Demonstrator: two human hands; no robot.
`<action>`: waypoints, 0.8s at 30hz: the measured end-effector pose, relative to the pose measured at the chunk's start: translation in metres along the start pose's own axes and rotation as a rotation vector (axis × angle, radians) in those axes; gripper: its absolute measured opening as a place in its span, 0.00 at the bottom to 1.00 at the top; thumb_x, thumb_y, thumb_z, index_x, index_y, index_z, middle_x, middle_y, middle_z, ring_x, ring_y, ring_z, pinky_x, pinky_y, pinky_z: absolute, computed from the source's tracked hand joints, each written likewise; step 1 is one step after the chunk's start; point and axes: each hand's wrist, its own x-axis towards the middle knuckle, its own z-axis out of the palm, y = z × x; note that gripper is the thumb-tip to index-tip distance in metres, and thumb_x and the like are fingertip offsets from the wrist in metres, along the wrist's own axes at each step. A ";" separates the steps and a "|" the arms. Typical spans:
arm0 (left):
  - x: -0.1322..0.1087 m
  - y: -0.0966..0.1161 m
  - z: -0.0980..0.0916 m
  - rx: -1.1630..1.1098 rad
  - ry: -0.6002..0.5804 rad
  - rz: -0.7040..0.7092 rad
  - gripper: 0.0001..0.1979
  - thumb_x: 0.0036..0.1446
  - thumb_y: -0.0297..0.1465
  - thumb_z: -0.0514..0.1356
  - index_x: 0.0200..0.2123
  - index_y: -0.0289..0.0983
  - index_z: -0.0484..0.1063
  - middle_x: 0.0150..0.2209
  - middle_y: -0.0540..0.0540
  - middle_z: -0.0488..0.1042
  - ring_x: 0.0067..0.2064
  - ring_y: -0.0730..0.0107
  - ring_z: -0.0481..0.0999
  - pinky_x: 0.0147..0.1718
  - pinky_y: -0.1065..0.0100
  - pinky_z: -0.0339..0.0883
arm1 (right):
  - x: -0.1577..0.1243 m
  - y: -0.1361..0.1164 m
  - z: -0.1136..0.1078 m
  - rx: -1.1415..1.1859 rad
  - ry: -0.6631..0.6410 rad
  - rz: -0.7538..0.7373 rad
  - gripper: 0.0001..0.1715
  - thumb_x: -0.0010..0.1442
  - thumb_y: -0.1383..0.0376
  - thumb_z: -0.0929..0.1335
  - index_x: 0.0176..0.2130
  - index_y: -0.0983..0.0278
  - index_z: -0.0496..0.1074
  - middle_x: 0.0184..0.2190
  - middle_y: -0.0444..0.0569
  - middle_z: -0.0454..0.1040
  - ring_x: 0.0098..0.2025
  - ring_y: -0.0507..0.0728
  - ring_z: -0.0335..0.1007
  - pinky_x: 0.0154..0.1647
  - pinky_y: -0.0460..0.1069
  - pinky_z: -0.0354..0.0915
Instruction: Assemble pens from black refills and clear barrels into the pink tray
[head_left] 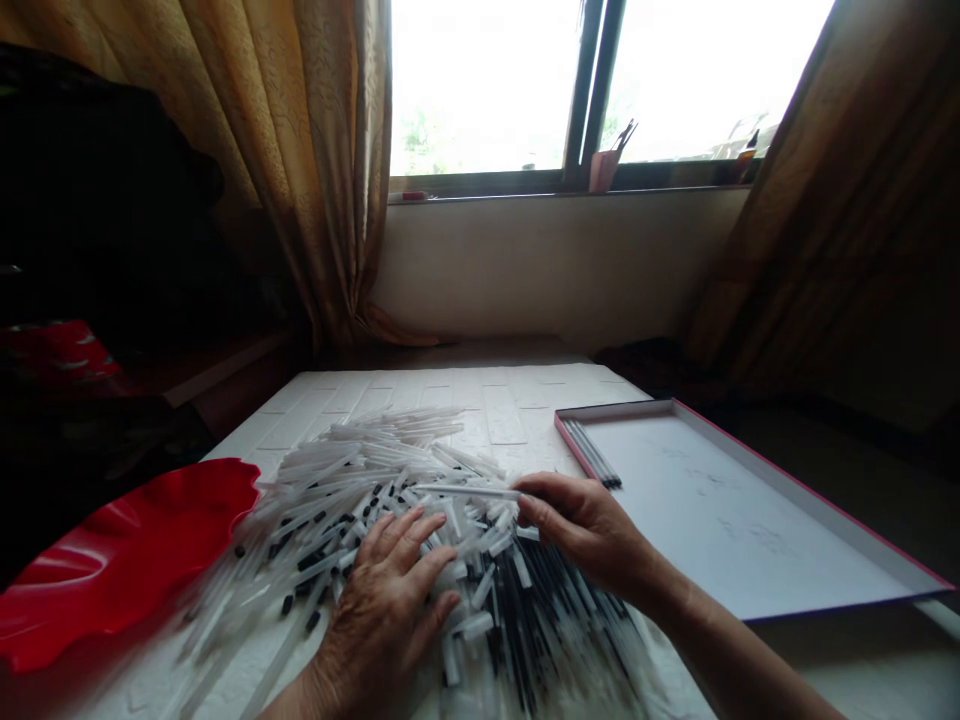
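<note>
A large heap of thin clear plastic tubes [390, 500], many with black ends, covers the middle of the white table top [480, 400]. These look like pen refills. My left hand [386, 610] lies flat on the heap with its fingers spread, holding nothing. My right hand [581, 525] is at the heap's right side. Its thumb and fingertips pinch the end of one long tube [469, 491] that points left across the heap. The lower part of the heap runs out of the picture below my hands.
To the right stands a shallow white tray [720, 500] with a pink rim, holding a small neat row of black-filled tubes [592, 455] in its left corner. A red wavy plastic dish [112, 560] lies left of the heap. Behind are a wall, curtains and a window.
</note>
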 end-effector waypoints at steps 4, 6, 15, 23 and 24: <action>0.001 -0.001 -0.001 -0.035 0.018 -0.026 0.09 0.61 0.29 0.60 0.43 0.46 0.76 0.56 0.47 0.76 0.60 0.48 0.70 0.60 0.40 0.59 | -0.001 -0.006 0.004 -0.037 -0.019 -0.020 0.15 0.62 0.60 0.66 0.40 0.66 0.79 0.30 0.50 0.80 0.31 0.54 0.74 0.31 0.48 0.70; 0.002 -0.001 -0.003 -0.047 0.021 -0.021 0.08 0.61 0.29 0.60 0.42 0.46 0.76 0.55 0.47 0.77 0.60 0.48 0.71 0.60 0.40 0.59 | -0.002 -0.008 0.004 -0.049 -0.024 -0.012 0.15 0.62 0.60 0.67 0.40 0.66 0.79 0.31 0.51 0.81 0.33 0.56 0.75 0.34 0.49 0.70; -0.004 -0.016 -0.014 -0.351 0.342 -0.222 0.08 0.66 0.35 0.58 0.44 0.44 0.76 0.42 0.46 0.78 0.46 0.60 0.77 0.49 0.61 0.69 | -0.005 -0.007 0.012 0.092 -0.047 0.065 0.12 0.64 0.60 0.65 0.36 0.65 0.74 0.28 0.46 0.77 0.24 0.51 0.68 0.26 0.45 0.65; 0.006 -0.018 -0.028 -1.172 0.408 -0.900 0.32 0.50 0.57 0.65 0.47 0.38 0.76 0.24 0.54 0.71 0.22 0.75 0.69 0.17 0.76 0.61 | -0.008 -0.006 0.025 0.091 -0.069 0.043 0.19 0.64 0.55 0.65 0.34 0.65 0.77 0.25 0.47 0.75 0.23 0.52 0.66 0.24 0.45 0.64; 0.008 -0.017 -0.030 -1.255 0.410 -0.927 0.34 0.48 0.56 0.68 0.50 0.38 0.76 0.26 0.54 0.71 0.22 0.77 0.68 0.16 0.78 0.59 | -0.009 -0.006 0.027 0.073 -0.068 0.031 0.19 0.64 0.55 0.65 0.33 0.65 0.77 0.24 0.47 0.74 0.23 0.52 0.66 0.23 0.45 0.64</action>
